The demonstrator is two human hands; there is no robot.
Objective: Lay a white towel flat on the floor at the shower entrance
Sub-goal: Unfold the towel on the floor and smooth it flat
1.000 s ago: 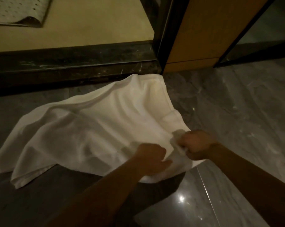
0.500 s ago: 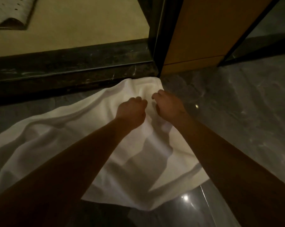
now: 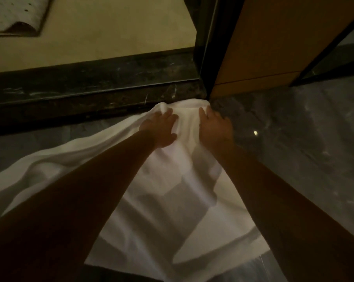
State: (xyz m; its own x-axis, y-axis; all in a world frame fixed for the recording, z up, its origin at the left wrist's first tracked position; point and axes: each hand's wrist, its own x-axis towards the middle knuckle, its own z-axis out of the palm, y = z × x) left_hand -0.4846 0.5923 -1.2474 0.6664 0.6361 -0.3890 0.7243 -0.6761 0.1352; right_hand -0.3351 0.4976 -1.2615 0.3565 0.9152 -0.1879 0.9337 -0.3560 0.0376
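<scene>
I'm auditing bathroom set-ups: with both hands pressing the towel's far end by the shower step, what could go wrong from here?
1. The towel bunches in a long ridge on its left side. Smoothing only where the left hand and right hand press may leave that side rumpled.
2. Its far edge seems to ride up against the dark step, so it may not lie flat there.

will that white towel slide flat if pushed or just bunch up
Probably floppy: the white cloth towel lies in soft ridges. Pushed, it likely bunches rather than slides whole; it humps up by the left hand. The glossy grey stone floor may let it slip.
</scene>
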